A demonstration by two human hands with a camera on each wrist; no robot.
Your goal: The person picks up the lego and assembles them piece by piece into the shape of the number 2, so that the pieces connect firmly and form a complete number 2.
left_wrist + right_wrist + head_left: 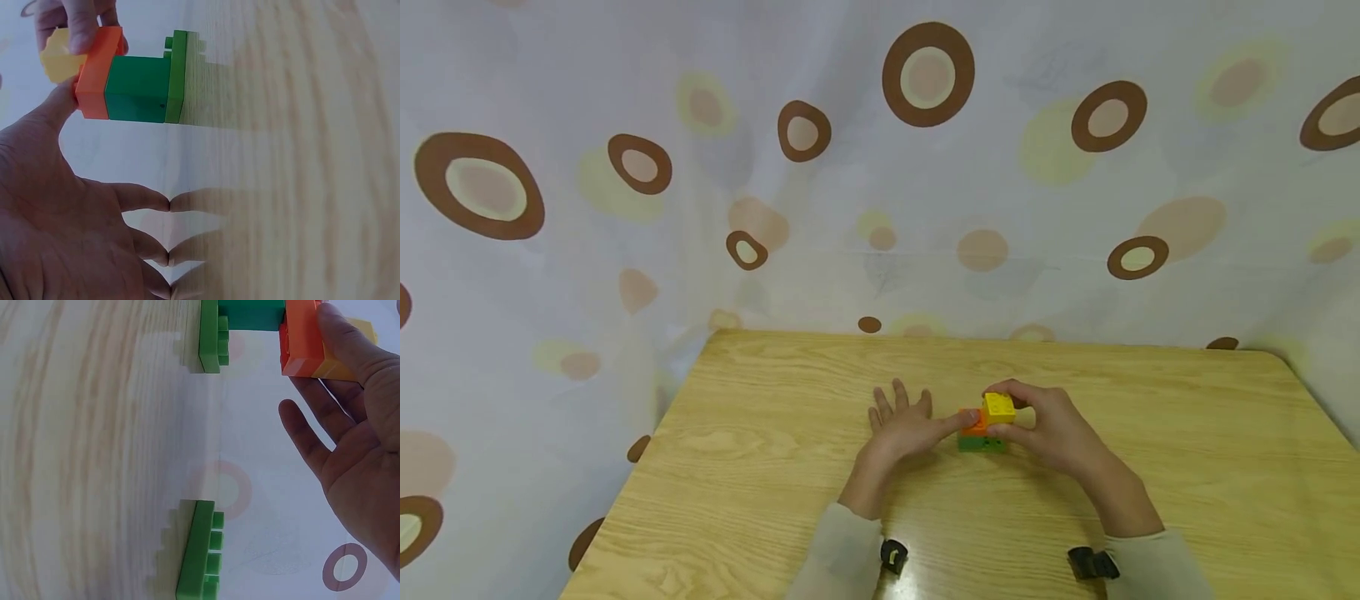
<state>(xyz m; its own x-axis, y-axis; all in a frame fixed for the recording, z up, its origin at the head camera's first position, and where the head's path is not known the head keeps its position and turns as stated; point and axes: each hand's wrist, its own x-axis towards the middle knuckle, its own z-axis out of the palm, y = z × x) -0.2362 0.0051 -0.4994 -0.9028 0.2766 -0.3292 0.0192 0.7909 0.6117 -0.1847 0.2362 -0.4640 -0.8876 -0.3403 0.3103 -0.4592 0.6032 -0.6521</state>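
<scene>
Right hand (1060, 429) on my feed: thumb and fingers clamped on one yellow brick (999, 407), at its ten o'clock. Left hand (910, 433): fingers spread apart, tips on the table (737, 442); straight thumb touching one orange brick (97, 87), at its three o'clock. Yellow brick: against the orange one's top; whether seated, I cannot tell. Beneath orange: one dark green brick (137, 90), then one light green plate (177, 75). My right wrist view, six o'clock of these: a second plate (197, 550), apart. Twelve o'clock, beyond the table: one spotted sheet (850, 192).
</scene>
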